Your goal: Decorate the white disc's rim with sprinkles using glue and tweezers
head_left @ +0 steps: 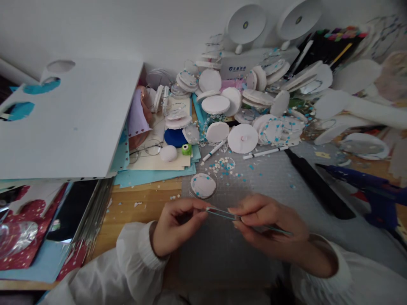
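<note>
My right hand holds a pair of slim, pale tweezers between thumb and fingers, their rear end lying along the palm. At the tweezers' tips, the thumb and forefinger of my left hand close in a pinch. Any small piece between those fingertips is too small to make out. Just beyond my hands, a small white disc dotted with blue bits lies on the grey mat, with a thin clear ring round it. Tiny white and blue flower-shaped confetti is scattered behind the disc.
White round discs crowd the back of the desk, several with beaded wire. A black stick-like tool and a blue glue gun lie right. Two white pens rest behind the confetti. A large white board stands left.
</note>
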{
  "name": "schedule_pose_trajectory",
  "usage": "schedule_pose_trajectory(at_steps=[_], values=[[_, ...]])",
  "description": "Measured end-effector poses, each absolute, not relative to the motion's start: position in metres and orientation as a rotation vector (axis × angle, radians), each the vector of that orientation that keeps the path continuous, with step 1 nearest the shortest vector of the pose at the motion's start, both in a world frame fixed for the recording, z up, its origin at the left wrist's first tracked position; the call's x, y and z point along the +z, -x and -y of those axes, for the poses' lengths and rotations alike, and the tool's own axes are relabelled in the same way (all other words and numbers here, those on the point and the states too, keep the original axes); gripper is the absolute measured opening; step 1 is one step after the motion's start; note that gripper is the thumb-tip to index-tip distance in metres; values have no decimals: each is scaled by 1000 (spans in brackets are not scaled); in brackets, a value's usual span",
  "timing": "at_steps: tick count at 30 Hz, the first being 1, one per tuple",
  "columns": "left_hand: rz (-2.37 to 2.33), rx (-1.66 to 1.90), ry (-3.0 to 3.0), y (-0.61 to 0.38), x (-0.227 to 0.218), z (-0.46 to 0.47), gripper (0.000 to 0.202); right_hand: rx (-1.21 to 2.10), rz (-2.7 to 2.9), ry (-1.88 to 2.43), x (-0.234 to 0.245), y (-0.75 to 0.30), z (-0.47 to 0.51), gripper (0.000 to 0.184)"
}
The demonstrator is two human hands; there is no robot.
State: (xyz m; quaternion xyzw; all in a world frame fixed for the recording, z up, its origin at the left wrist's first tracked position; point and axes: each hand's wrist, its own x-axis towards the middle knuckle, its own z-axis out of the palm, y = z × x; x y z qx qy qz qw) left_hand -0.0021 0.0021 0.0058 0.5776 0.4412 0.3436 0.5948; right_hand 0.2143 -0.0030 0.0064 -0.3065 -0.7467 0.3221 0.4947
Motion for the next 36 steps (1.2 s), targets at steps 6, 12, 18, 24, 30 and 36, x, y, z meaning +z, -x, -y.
schedule_pose_trajectory(at_steps=[6,12,18,24,30,36], values=[[-1061,751,-1165,-2,6,-1,38,681,1951,661,10,-215,2,31],[-1041,774,-1067,-3,4,-2,36,623,2042,648,13,-218,0,35],[-1026,819,-1014,-3,2,-2,32,609,2041,614,15,-219,0,38],[-997,808,-1075,-1,2,-1,32,655,1874,718,14,-216,1,35],[-959,773,-1140,-1,4,0,31,719,1756,758,10,-214,1,35],[-898,738,-1245,1,5,2,32,761,1727,790,7,-215,3,34]])
